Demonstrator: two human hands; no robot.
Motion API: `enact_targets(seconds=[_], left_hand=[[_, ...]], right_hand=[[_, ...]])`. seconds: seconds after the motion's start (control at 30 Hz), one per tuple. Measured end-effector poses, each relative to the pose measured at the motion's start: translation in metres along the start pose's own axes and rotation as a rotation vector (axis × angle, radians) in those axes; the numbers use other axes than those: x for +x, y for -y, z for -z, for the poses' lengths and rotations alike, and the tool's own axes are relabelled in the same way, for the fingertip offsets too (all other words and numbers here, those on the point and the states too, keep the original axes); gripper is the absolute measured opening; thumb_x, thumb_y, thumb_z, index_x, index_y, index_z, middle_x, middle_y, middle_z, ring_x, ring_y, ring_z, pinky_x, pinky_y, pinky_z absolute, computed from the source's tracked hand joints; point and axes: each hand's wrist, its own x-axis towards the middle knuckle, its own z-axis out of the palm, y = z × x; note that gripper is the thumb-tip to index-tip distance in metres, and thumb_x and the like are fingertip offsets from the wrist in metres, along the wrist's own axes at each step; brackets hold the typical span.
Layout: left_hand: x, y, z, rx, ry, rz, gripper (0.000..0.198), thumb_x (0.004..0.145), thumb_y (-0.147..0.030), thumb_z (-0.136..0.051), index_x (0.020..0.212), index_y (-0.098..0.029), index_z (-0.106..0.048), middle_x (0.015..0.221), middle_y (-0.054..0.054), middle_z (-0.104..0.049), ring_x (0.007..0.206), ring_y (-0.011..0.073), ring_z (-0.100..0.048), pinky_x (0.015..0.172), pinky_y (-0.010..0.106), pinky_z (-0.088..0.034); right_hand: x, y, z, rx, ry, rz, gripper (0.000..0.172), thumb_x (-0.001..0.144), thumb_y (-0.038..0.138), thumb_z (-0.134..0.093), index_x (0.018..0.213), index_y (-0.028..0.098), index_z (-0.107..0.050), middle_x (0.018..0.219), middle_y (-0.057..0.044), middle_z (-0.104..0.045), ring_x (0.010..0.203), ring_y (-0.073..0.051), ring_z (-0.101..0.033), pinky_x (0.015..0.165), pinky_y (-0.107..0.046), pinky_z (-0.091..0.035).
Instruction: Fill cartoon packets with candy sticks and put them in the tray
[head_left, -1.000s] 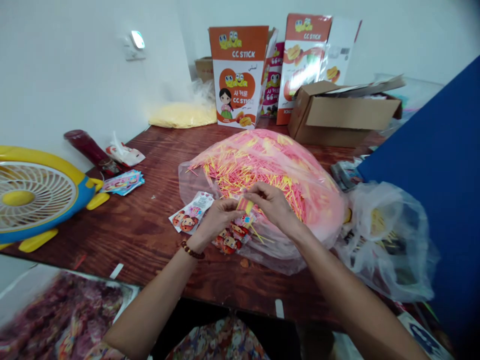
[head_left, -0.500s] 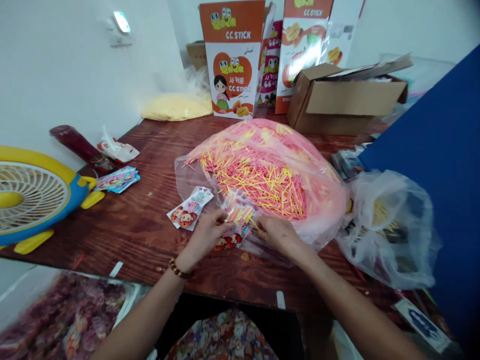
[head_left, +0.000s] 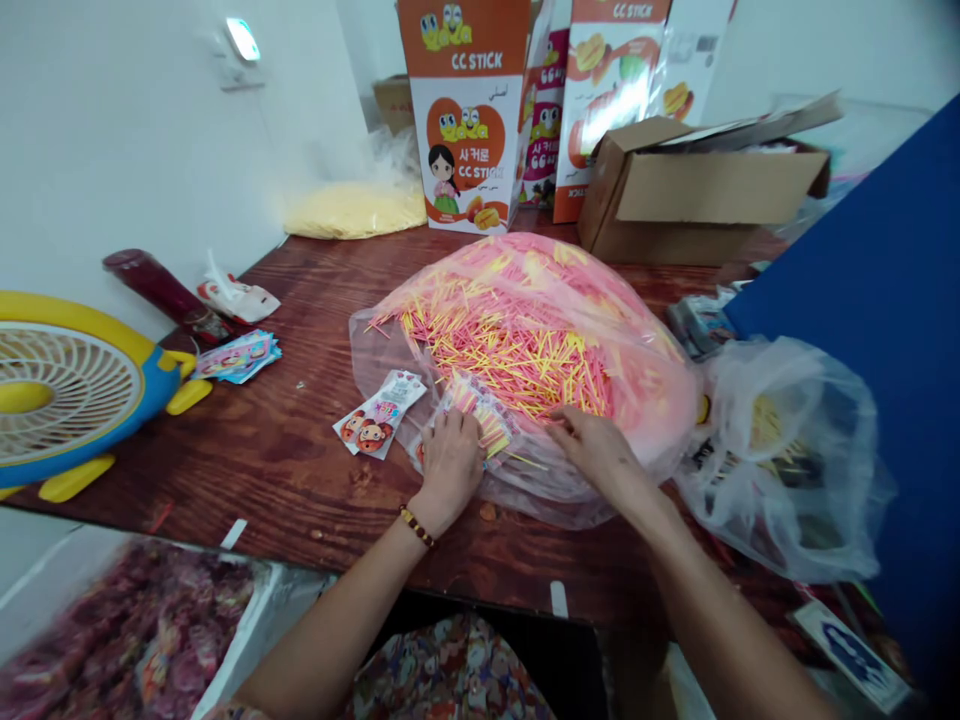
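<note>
I see the clear packet point(head_left: 491, 428) showing a row of pink and yellow sticks through its film, lying slantwise at the near edge of the large translucent bag point(head_left: 651, 405). The left hand point(head_left: 452, 460) rests palm down over its left side, fingers bent; I cannot tell whether that grip pinches it. The right hand point(head_left: 596, 448) has its grip partly curled at the rim of the loose stick heap point(head_left: 510, 355); from here I cannot tell whether it has hold of anything.

The surface point(head_left: 300, 430) is dark reddish wood grain. Printed wrappers point(head_left: 380, 414) lie left of the packet, a yellow-and-blue fan point(head_left: 67, 395) farther left. Orange-and-white cartons point(head_left: 480, 130) stand behind, against a pale wall point(head_left: 150, 150); a blue panel point(head_left: 892, 270) rises on my right.
</note>
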Motion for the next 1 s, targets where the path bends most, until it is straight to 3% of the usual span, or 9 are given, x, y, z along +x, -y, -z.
enact_targets(seconds=[0.07,0.2,0.5,0.63,0.87,1.0], left_hand=[[0.000,-0.001,-0.001,0.024,-0.027,0.003,0.023,0.089,-0.020,-0.056,0.112,-0.017,-0.057,0.111,0.012,-0.059,0.105,0.0307,-0.050,0.084,0.044,-0.039],[0.001,-0.001,-0.001,0.047,-0.021,-0.003,0.041,0.088,-0.021,-0.058,0.127,-0.016,-0.050,0.115,0.014,-0.058,0.107,0.0316,-0.049,0.083,0.044,-0.039],[-0.002,-0.001,-0.008,-0.034,-0.062,-0.003,0.013,0.089,-0.020,-0.056,0.102,-0.020,-0.057,0.110,0.010,-0.057,0.105,0.0298,-0.049,0.084,0.043,-0.040],[-0.002,0.002,-0.011,-0.168,-0.099,0.018,0.014,0.089,-0.017,-0.054,0.102,-0.020,-0.055,0.107,0.009,-0.056,0.105,0.0275,-0.050,0.086,0.042,-0.041],[0.002,0.006,-0.016,-0.239,-0.104,0.023,0.039,0.084,-0.010,-0.054,0.123,-0.018,-0.049,0.115,0.012,-0.052,0.114,0.0274,-0.049,0.093,0.043,-0.043],[0.001,0.013,-0.021,-0.364,-0.139,0.005,0.062,0.083,-0.009,-0.054,0.142,-0.017,-0.035,0.123,0.014,-0.047,0.120,0.0276,-0.047,0.097,0.043,-0.044]], right_hand=[[-0.004,0.011,-0.013,0.036,0.064,0.045,0.025,0.095,0.030,-0.050,0.106,0.018,-0.069,0.101,-0.011,-0.075,0.093,-0.025,-0.069,0.074,-0.030,-0.043],[-0.002,0.021,-0.036,0.096,0.084,0.078,0.023,0.092,0.025,-0.053,0.108,0.017,-0.068,0.101,-0.011,-0.075,0.095,-0.024,-0.069,0.076,-0.029,-0.043],[0.010,0.023,-0.052,0.165,0.045,0.003,0.030,0.092,0.032,-0.055,0.113,0.013,-0.064,0.107,-0.015,-0.073,0.102,-0.025,-0.067,0.081,-0.030,-0.043],[0.020,0.026,-0.059,0.253,0.004,-0.069,0.029,0.094,0.040,-0.052,0.103,0.017,-0.067,0.096,-0.010,-0.074,0.088,-0.023,-0.068,0.073,-0.030,-0.042],[0.037,0.022,-0.071,0.446,-0.061,-0.100,0.024,0.089,0.039,-0.053,0.085,0.019,-0.065,0.066,0.000,-0.064,0.063,-0.016,-0.058,0.061,-0.025,-0.037],[0.032,0.021,-0.074,0.653,-0.094,0.083,0.019,0.086,0.037,-0.054,0.079,0.020,-0.060,0.067,0.003,-0.059,0.062,-0.014,-0.053,0.061,-0.024,-0.038]])
